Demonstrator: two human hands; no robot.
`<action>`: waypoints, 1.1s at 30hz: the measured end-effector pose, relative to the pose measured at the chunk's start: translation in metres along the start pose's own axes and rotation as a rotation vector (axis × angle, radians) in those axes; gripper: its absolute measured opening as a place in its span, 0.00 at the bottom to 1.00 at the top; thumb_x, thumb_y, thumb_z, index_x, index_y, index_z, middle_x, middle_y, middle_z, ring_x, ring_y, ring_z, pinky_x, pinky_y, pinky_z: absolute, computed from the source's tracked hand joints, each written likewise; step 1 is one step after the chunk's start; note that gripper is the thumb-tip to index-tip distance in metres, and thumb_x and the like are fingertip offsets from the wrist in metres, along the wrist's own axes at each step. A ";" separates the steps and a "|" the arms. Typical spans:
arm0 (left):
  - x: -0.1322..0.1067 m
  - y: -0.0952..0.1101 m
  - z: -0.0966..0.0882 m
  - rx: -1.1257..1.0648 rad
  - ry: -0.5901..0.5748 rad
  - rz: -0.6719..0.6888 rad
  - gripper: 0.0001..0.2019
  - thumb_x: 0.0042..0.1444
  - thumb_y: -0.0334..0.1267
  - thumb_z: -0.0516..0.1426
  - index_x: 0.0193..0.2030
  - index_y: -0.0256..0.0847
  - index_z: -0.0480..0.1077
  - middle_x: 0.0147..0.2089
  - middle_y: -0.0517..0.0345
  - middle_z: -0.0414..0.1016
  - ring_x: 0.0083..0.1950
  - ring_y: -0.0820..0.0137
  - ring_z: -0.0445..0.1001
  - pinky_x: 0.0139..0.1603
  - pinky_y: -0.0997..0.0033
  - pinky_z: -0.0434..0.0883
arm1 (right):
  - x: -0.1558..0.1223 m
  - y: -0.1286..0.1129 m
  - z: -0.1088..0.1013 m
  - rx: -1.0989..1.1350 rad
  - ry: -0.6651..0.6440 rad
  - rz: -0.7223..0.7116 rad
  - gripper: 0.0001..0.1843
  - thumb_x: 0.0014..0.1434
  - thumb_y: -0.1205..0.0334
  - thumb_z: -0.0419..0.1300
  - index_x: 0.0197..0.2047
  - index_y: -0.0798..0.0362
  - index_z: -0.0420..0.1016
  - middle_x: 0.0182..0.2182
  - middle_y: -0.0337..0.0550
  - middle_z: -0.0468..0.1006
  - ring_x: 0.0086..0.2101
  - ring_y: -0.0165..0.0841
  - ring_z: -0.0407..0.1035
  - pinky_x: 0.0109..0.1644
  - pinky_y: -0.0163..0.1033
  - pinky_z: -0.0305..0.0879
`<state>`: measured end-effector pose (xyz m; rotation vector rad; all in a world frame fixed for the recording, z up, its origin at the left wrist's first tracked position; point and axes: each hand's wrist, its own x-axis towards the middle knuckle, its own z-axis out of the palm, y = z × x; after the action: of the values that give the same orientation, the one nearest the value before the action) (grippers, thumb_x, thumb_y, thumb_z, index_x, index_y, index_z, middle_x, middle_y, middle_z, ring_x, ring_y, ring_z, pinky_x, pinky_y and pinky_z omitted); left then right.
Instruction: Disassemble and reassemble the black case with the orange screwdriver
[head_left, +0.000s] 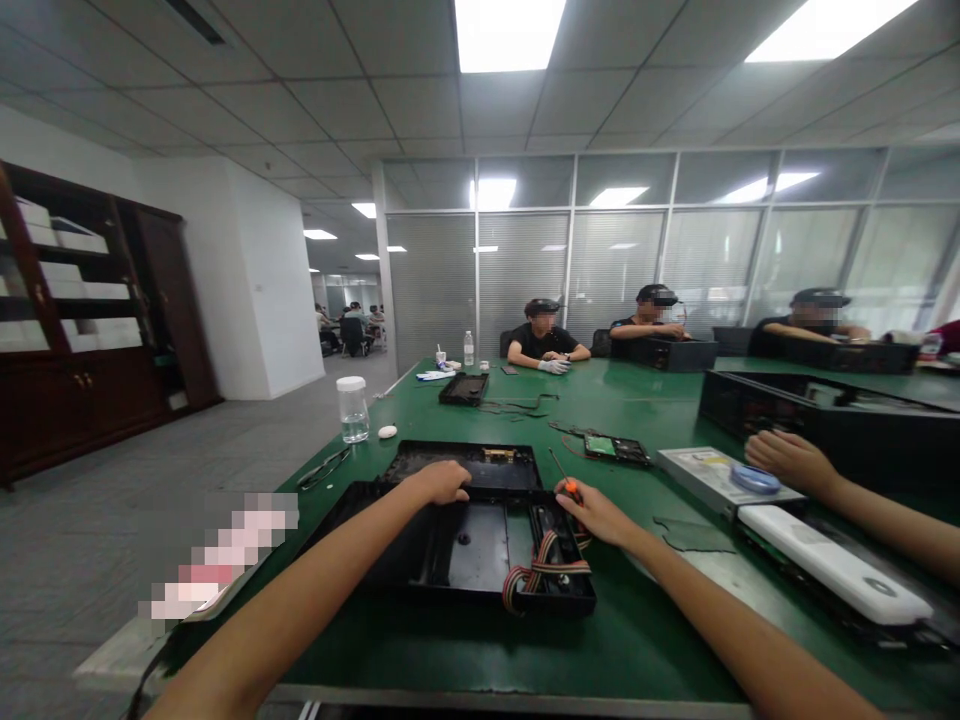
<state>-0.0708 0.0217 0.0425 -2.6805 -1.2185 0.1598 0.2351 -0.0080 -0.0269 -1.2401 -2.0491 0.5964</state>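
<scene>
Black case [465, 592] beneath, my left hand [444, 483] curls, its hold unclear; my right hand [598, 513] clasps one screwdriver [573, 489]. Three people [541, 340] sit across the green table [645, 650], glass partitions [523, 265] behind.

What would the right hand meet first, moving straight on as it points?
The right hand points forward and left, so it would probably meet the open black case first, near its far right corner; the exact gap is unclear.

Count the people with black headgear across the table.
3: left person, with a gloved hand; middle person, behind a box; right person, behind another box. More may be outside the frame.
</scene>
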 end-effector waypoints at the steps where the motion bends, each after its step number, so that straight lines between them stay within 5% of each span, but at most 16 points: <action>1: 0.002 0.001 0.003 0.007 -0.009 0.018 0.10 0.50 0.40 0.56 0.39 0.39 0.69 0.40 0.50 0.72 0.43 0.62 0.71 0.41 0.69 0.66 | 0.000 -0.001 0.000 -0.012 -0.004 -0.012 0.18 0.56 0.47 0.48 0.37 0.53 0.67 0.26 0.37 0.68 0.27 0.30 0.62 0.34 0.36 0.61; 4: 0.002 0.007 0.006 0.024 -0.008 0.053 0.15 0.46 0.33 0.58 0.43 0.40 0.67 0.40 0.51 0.72 0.41 0.63 0.71 0.38 0.71 0.67 | 0.001 -0.006 0.002 -0.040 -0.027 -0.071 0.17 0.57 0.48 0.48 0.33 0.53 0.66 0.26 0.37 0.67 0.29 0.31 0.62 0.36 0.36 0.60; 7: 0.000 0.016 0.005 0.035 0.129 0.172 0.21 0.44 0.32 0.60 0.48 0.40 0.64 0.46 0.50 0.68 0.44 0.64 0.68 0.42 0.70 0.65 | 0.002 -0.011 0.003 -0.017 -0.056 -0.093 0.17 0.57 0.48 0.48 0.34 0.53 0.66 0.26 0.37 0.68 0.29 0.31 0.62 0.36 0.36 0.60; 12: 0.002 0.027 0.010 0.170 0.339 0.501 0.03 0.50 0.31 0.56 0.31 0.40 0.71 0.48 0.51 0.65 0.48 0.64 0.62 0.46 0.67 0.62 | 0.001 -0.012 0.007 0.042 -0.122 -0.002 0.19 0.56 0.45 0.48 0.32 0.54 0.66 0.22 0.36 0.68 0.23 0.29 0.61 0.28 0.33 0.59; 15: 0.003 0.028 0.015 0.231 0.374 0.531 0.05 0.53 0.29 0.54 0.28 0.37 0.70 0.43 0.50 0.66 0.45 0.65 0.63 0.44 0.67 0.63 | 0.001 -0.012 0.008 0.044 -0.130 0.002 0.19 0.55 0.45 0.49 0.31 0.54 0.66 0.21 0.36 0.68 0.23 0.28 0.61 0.28 0.33 0.58; 20: -0.003 0.032 0.009 0.231 0.456 0.493 0.05 0.54 0.31 0.51 0.36 0.35 0.67 0.49 0.47 0.63 0.48 0.64 0.63 0.47 0.66 0.62 | 0.002 -0.011 0.010 0.033 -0.132 -0.014 0.18 0.56 0.46 0.49 0.30 0.53 0.65 0.20 0.35 0.68 0.23 0.29 0.62 0.29 0.33 0.59; 24: 0.004 0.045 -0.009 0.167 0.365 0.355 0.07 0.55 0.33 0.49 0.38 0.35 0.65 0.37 0.51 0.69 0.36 0.68 0.68 0.37 0.71 0.66 | 0.004 -0.010 0.014 0.013 -0.093 -0.040 0.17 0.57 0.48 0.48 0.32 0.53 0.66 0.20 0.35 0.67 0.23 0.28 0.62 0.28 0.33 0.58; 27: 0.021 0.059 -0.016 0.144 0.278 0.387 0.07 0.52 0.33 0.52 0.38 0.36 0.65 0.31 0.54 0.70 0.31 0.68 0.69 0.32 0.73 0.66 | 0.005 -0.011 0.013 -0.003 -0.060 -0.065 0.17 0.57 0.49 0.48 0.32 0.54 0.66 0.20 0.34 0.67 0.22 0.28 0.61 0.28 0.32 0.58; 33: 0.052 0.075 0.005 -0.038 0.178 0.485 0.08 0.47 0.24 0.53 0.29 0.38 0.70 0.32 0.56 0.73 0.36 0.70 0.70 0.39 0.76 0.66 | 0.008 0.002 -0.002 -0.083 0.134 -0.060 0.19 0.57 0.48 0.47 0.27 0.54 0.65 0.19 0.34 0.64 0.22 0.28 0.59 0.28 0.33 0.56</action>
<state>0.0180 0.0134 0.0205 -2.8972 -0.5117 -0.0361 0.2353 -0.0001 -0.0241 -1.2268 -2.0087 0.3925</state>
